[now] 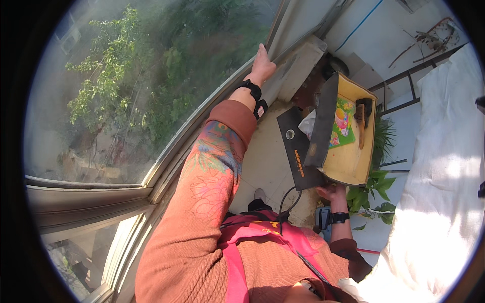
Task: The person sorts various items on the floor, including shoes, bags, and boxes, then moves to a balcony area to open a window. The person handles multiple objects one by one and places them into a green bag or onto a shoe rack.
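Note:
My left hand [262, 65] reaches out to the edge of the window frame [212, 104]. Its fingers lie along the frame, and their grip is not clear. At the lower end of an open box [348, 164] with a yellowish inside, my right hand [334, 192] holds on from below, its fingers partly hidden. Inside the box lie a wooden-handled brush [361, 127], a dark object [366, 106] beside it, and a green picture card or booklet [343, 123]. A black bag or sheet [293, 151] with orange lettering and a metal eyelet is beside the box.
Window glass [151, 75] with greenery behind it fills the left. White cloth [435, 170] hangs at the right, near a dark metal rack [401, 108] and a leafy plant [375, 189]. A pale ledge or cabinet [301, 68] stands beyond my left hand.

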A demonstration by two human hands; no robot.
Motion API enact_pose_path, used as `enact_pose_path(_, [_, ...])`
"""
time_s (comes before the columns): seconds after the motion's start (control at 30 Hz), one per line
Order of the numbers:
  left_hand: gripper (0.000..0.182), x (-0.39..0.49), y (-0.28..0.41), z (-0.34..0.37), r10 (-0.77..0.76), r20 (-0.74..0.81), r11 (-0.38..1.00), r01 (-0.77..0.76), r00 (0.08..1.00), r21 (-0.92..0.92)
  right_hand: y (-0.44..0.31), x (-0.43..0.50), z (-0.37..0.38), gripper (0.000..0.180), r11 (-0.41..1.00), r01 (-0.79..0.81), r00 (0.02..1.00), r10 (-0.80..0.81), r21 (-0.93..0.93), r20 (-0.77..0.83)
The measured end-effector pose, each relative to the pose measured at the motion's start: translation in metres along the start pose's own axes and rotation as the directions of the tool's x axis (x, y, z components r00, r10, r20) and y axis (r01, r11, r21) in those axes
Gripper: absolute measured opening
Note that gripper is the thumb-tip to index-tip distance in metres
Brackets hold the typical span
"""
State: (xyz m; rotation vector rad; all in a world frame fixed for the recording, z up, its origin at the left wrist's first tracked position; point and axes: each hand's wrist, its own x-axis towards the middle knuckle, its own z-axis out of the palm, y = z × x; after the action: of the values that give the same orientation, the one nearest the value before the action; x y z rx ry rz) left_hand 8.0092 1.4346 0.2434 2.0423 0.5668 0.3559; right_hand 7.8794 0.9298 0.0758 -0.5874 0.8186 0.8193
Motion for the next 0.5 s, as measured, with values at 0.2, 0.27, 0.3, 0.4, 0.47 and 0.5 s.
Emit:
enact_pose_path(0.2, [0.062,-0.044,-0.054,-0.005,0.029,-0.119,0.982,-0.051,0.992,-0.184,0.005,-0.034,0.04,0.054,0.97,0.113,0.982,-0.141,-0.213,-0.122])
enact_pose_path(0.27, [0.048,-0.052,-0.074,-0.01,-0.018,-0.192,0.974,-0.027,0.981,-0.226,0.006,-0.048,0.058,0.05,0.988,0.048,0.994,-0.062,-0.147,-0.093])
enact_pose_path(0.3, [0.048,-0.051,-0.082,-0.013,0.021,-0.22,0.943,-0.093,0.975,-0.32,0.008,-0.051,0.066,0.057,0.996,0.022,0.999,-0.025,-0.085,-0.039])
enact_pose_path(0.4, [0.055,-0.036,-0.087,-0.017,0.042,-0.179,0.854,-0.128,0.983,-0.503,0.013,-0.054,0.081,0.05,0.989,0.079,0.988,-0.094,-0.122,-0.124])
enact_pose_path(0.47, [0.053,-0.024,-0.079,-0.023,0.121,-0.086,0.813,-0.149,0.989,-0.563,0.014,-0.051,0.083,0.046,0.996,0.044,0.998,-0.047,-0.074,-0.04])
enact_pose_path(0.5, [0.053,-0.019,-0.072,-0.024,0.164,-0.027,0.787,-0.148,0.986,-0.598,0.013,-0.049,0.083,0.046,0.992,0.065,0.996,-0.072,-0.111,-0.057])
